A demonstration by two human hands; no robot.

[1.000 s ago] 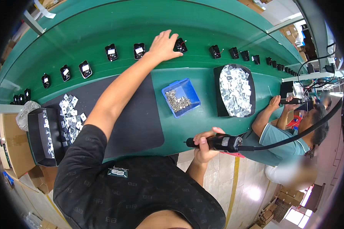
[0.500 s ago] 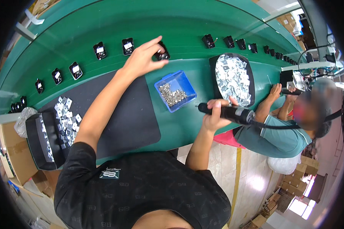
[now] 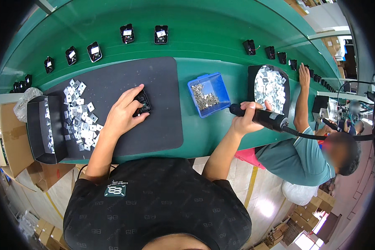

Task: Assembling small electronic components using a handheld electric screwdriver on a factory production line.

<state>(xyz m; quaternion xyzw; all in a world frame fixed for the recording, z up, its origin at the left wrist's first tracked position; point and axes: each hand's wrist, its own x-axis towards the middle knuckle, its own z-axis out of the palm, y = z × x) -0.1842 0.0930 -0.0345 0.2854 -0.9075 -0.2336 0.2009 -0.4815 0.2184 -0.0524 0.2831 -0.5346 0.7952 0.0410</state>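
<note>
My left hand [image 3: 121,110] is closed around the edge of a small black plastic housing [image 3: 144,102], which sits on the dark grey mat [image 3: 162,129]. In my right hand [image 3: 243,123] is a black corded electric screwdriver [image 3: 271,120], held level above the green bench with its tip end pointing left. Between the hands stands a blue bin [image 3: 224,93] with many small metal screws [image 3: 205,99] in it. Square metal plates with holes [image 3: 83,118] lie loose on the mat's left side, left of my left hand.
Several black housings [image 3: 94,51] stand in a line on the green conveyor [image 3: 204,39]. A black tray [image 3: 251,85] of metal plates stands right, a black box [image 3: 35,137] left beside a carton [image 3: 14,141]. A co-worker [image 3: 300,156] sits at the right, one hand reaching to the line.
My left hand has brought a black housing from the conveyor down onto the mat. My right hand still holds the screwdriver. The co-worker's arm has stretched out to the conveyor. The view has shifted.
</note>
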